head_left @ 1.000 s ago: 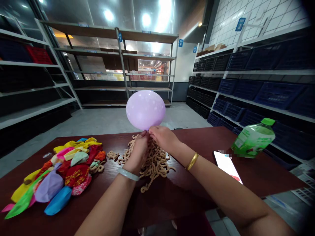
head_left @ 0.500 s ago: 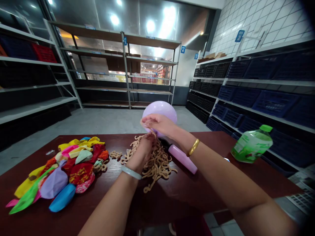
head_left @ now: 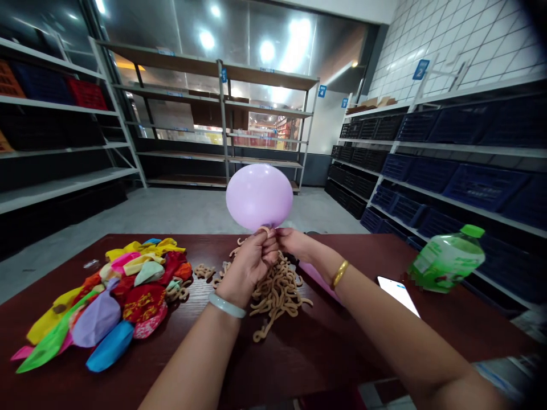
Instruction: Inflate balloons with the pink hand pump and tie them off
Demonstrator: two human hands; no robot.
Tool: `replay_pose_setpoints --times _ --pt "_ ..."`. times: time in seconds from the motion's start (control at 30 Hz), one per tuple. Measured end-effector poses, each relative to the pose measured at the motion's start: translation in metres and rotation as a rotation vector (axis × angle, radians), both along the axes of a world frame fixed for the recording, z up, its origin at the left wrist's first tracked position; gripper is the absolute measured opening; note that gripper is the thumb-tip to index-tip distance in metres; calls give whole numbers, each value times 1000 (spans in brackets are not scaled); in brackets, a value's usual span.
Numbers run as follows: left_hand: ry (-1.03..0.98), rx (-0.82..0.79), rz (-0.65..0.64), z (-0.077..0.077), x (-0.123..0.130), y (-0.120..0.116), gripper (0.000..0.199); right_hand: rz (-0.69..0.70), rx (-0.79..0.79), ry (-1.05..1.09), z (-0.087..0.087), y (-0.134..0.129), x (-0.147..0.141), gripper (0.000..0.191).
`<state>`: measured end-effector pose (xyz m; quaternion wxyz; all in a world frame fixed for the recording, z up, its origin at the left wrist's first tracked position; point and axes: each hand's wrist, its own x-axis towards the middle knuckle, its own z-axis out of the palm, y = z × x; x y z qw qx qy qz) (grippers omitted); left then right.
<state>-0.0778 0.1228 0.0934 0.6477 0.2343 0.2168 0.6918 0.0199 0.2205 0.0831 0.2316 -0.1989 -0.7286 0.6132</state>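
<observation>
An inflated light purple balloon (head_left: 259, 196) stands upright above the table, its neck pointing down between my hands. My left hand (head_left: 257, 257) is closed around the neck, thumb on top, with a bit of tan band showing at its fingers. Close against it, my right hand (head_left: 294, 242) pinches at the same neck; its fingertips are partly hidden. Under both hands lies a heap of tan curly rubber bands (head_left: 280, 293). A pink hand pump (head_left: 318, 277) rests behind my right wrist, mostly covered by the forearm.
Several uninflated coloured balloons (head_left: 143, 302) are piled on the left of the dark red table (head_left: 179, 364). A small clump of bands (head_left: 204, 271) lies beside them. At right are a phone (head_left: 398, 296) and a green-capped bottle (head_left: 447, 261). Shelves with crates (head_left: 482, 176) stand beyond.
My right hand has come down from in front of the balloon to its neck, beside my left hand. The balloon has shifted left and up in view. More of the phone shows.
</observation>
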Motion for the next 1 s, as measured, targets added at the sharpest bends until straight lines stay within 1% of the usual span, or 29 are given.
replay_pose_setpoints --times 0.03,0.1,0.23,0.3,0.33,0.4,0.5,0.57,0.6,0.63,0.7,0.77,0.8,0.87,0.9,1.0 --pt "-42 -13 -37 2 0 -2 31 47 -106 51 -2 -1 -6 4" --pt "-112 -37 -96 6 0 -4 27 134 -256 98 -3 -3 -18 9" --pt "-188 -46 -149 8 -4 -7 23 209 -391 111 -4 -2 -28 13" --pt "-195 -46 -168 8 -9 -7 22 204 -423 130 -4 -2 -25 14" --pt "-191 -48 -171 7 -11 -6 22 186 -414 140 -4 -1 -21 13" --pt "-162 -57 -162 5 -16 -5 22 108 -370 150 -3 0 -13 19" --pt "-50 -75 -117 2 -20 -2 23 -58 -244 142 -2 2 -1 27" --pt "80 -77 -21 -2 -17 0 26 -137 -155 111 -2 1 3 29" --pt "159 -78 59 -4 -15 2 27 -167 -88 85 -3 0 4 28" --pt "245 -82 153 -7 -13 4 27 -195 6 53 -3 -2 4 26" --pt "425 -99 349 -15 -11 10 26 -245 260 -5 -3 -8 6 22" --pt "612 -110 497 -24 -11 16 27 -288 530 -38 -3 -17 9 19" --pt "703 -104 548 -29 -12 19 27 -311 648 -47 -2 -21 11 17" --pt "837 -71 613 -36 -12 25 27 -359 838 -68 0 -30 16 16" --pt "869 -50 625 -39 -12 27 27 -379 908 -82 1 -33 18 16" --pt "860 16 593 -42 -6 29 24 -396 1020 -99 4 -38 27 17"
